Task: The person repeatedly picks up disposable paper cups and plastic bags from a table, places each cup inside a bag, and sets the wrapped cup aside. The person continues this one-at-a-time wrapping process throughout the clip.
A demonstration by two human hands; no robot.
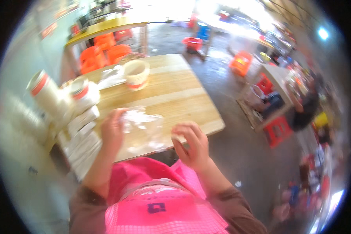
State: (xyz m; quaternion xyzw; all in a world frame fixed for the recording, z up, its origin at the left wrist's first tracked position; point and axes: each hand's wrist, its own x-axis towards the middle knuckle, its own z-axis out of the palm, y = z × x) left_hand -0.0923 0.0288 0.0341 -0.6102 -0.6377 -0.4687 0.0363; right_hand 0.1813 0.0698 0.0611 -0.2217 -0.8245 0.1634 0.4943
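Observation:
My left hand (114,128) is at the left side of a crumpled clear plastic film or bag (140,118), its fingers against the film's edge; blur hides whether they grip it. Right of the film, my right hand (191,143) hovers by the near edge of the wooden table (181,102), fingers curled and apart, with nothing seen in them. Farther back on the table stands a pale tub with a red band (136,76), beside a white sheet or bag (111,77).
Stacked containers (48,90) and white packets (83,122) line the table's left side by the wall. Orange stools (92,58) stand under a yellow table (105,26). At right, a person (307,102) is beside another table holding goods. A red basket (192,44) is on the floor.

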